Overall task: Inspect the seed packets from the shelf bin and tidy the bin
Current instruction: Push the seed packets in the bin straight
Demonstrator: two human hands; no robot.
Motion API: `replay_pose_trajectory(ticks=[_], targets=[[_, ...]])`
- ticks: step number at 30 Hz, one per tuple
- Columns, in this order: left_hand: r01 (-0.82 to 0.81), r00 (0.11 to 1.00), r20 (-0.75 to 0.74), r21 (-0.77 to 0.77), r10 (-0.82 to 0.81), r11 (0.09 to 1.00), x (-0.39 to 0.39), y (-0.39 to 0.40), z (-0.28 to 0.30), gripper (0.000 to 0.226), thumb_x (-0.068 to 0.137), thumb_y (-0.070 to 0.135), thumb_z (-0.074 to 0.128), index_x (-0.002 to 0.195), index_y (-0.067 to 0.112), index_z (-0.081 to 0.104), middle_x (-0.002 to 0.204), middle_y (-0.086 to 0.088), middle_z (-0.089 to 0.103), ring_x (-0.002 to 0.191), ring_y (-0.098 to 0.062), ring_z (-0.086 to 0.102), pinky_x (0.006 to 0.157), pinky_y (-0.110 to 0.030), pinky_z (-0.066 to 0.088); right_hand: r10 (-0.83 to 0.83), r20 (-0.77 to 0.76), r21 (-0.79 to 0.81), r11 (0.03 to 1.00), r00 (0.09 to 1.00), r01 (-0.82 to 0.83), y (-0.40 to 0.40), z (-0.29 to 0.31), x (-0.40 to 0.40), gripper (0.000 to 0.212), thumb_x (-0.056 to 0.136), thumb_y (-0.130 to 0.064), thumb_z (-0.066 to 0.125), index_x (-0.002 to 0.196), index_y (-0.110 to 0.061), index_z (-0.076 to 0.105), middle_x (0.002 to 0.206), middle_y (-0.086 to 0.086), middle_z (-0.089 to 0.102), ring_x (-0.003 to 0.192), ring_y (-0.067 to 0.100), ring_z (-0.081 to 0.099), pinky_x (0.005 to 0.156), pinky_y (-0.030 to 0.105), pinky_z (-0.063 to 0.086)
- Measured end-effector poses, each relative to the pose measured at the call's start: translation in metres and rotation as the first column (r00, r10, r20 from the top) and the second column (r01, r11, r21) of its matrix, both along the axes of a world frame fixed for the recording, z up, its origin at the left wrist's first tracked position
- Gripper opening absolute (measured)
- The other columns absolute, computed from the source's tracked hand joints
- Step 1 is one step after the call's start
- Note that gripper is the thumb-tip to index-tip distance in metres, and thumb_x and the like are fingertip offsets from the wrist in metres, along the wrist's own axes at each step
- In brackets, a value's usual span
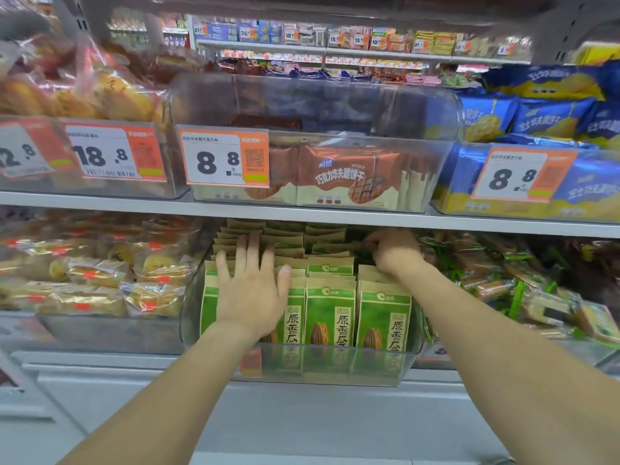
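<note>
A clear plastic bin [335, 364] on the lower shelf holds several green-and-tan seed packets [330, 313] standing upright in rows. My left hand [250, 286] lies flat with straight, spread fingers on the packet tops at the left of the bin. My right hand [392, 248] reaches to the back right of the bin, fingers curled round the top edge of a seed packet there. The rear packets are partly hidden under the shelf above.
A grey shelf edge [302, 214] runs just above the bin. Wrapped pastries [100, 280] fill the bin to the left, green-wrapped snacks [503, 280] the right. Above stand a brown biscuit bin [335, 176] and price tags [224, 159].
</note>
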State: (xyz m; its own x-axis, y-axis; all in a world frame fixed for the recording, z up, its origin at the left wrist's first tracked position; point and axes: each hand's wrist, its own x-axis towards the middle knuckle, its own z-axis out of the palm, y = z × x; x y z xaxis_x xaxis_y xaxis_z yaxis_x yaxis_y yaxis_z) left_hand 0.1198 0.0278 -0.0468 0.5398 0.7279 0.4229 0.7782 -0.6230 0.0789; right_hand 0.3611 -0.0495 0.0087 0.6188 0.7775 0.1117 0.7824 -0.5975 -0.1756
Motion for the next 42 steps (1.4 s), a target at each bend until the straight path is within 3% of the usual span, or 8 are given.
replay_pose_trajectory(ticks=[6,12,17,20,25,28,33,42], targets=[[-0.007,1.000,-0.009,0.085,0.008,0.996,0.004,0.003,-0.009,0.065,0.101,0.047,0.018,0.140,0.010,0.053,0.149,-0.021,0.045,0.143,-0.038,0.034,0.116,-0.064,0.015,-0.026,0.015,-0.035,0.999,1.000,0.027,0.009,-0.008,0.002,0.029,0.097,-0.011,0.062,0.121,-0.021,0.074,0.131,0.007,0.068,0.115,0.029,0.063,0.101,0.038,0.054],[0.005,1.000,0.000,0.020,-0.005,1.000,-0.001,-0.001,-0.001,0.074,0.097,0.052,0.009,0.142,0.011,0.051,0.152,-0.021,0.041,0.147,-0.038,0.027,0.119,-0.065,0.009,0.162,-0.208,0.166,0.978,0.965,-0.128,-0.033,0.013,-0.013,0.030,0.106,-0.032,0.050,0.125,-0.019,0.070,0.126,0.010,0.069,0.111,0.029,0.062,0.093,0.034,0.046],[-0.103,0.982,0.166,0.064,0.091,0.993,-0.011,-0.037,0.006,0.063,0.100,0.048,0.024,0.145,0.012,0.049,0.156,-0.024,0.037,0.152,-0.040,0.020,0.118,-0.067,0.004,0.176,0.053,0.344,0.921,0.983,-0.183,-0.093,0.000,-0.061,0.044,0.107,-0.041,0.042,0.130,-0.012,0.065,0.125,0.009,0.067,0.121,0.029,0.058,0.106,0.046,0.045],[-0.087,0.989,0.123,0.045,0.081,0.995,-0.013,-0.046,-0.006,0.061,0.100,0.049,0.026,0.144,0.016,0.052,0.157,-0.025,0.036,0.150,-0.042,0.022,0.117,-0.069,0.011,0.175,0.309,0.575,0.749,0.935,-0.330,-0.125,-0.013,-0.104,0.032,0.101,-0.036,0.047,0.111,-0.018,0.070,0.115,-0.003,0.068,0.113,0.018,0.059,0.107,0.047,0.042],[0.027,0.996,0.081,-0.066,-0.022,0.997,-0.008,-0.031,-0.009,0.067,0.098,0.057,0.015,0.151,0.025,0.039,0.163,-0.023,0.019,0.154,-0.040,0.008,0.117,-0.072,0.002,0.084,0.286,0.273,0.948,0.955,-0.166,-0.110,-0.044,-0.108,0.063,0.103,-0.058,0.023,0.152,-0.026,0.044,0.158,0.007,0.044,0.149,0.032,0.033,0.122,0.056,0.024],[0.044,0.999,0.027,-0.131,-0.041,0.990,-0.004,-0.023,-0.009,0.075,0.093,0.062,-0.001,0.158,0.032,0.019,0.168,-0.016,0.000,0.154,-0.034,-0.012,0.115,-0.071,-0.012,0.115,0.224,0.173,0.973,0.968,-0.156,-0.080,-0.048,-0.086,0.074,0.099,-0.066,0.005,0.161,-0.029,0.024,0.166,0.013,0.026,0.155,0.036,0.015,0.125,0.059,0.006],[0.030,0.998,-0.052,-0.185,-0.041,0.982,0.002,-0.016,-0.011,0.074,0.092,0.059,-0.003,0.160,0.031,0.007,0.168,-0.015,-0.010,0.152,-0.036,-0.021,0.111,-0.074,-0.015,0.181,0.139,0.091,0.977,0.974,-0.195,-0.040,-0.062,-0.056,0.102,0.077,-0.081,-0.022,0.162,-0.029,-0.005,0.170,0.012,0.008,0.156,0.034,-0.002,0.125,0.054,-0.010],[0.020,0.994,-0.104,-0.211,-0.043,0.977,0.002,-0.016,-0.008,0.071,0.095,0.057,-0.002,0.160,0.029,0.007,0.167,-0.017,-0.011,0.152,-0.039,-0.020,0.110,-0.075,-0.015,0.177,0.087,0.135,0.973,0.980,-0.188,-0.015,-0.060,-0.041,0.099,0.080,-0.085,0.003,0.163,-0.029,0.006,0.169,0.009,0.011,0.157,0.029,-0.005,0.125,0.050,-0.012]])
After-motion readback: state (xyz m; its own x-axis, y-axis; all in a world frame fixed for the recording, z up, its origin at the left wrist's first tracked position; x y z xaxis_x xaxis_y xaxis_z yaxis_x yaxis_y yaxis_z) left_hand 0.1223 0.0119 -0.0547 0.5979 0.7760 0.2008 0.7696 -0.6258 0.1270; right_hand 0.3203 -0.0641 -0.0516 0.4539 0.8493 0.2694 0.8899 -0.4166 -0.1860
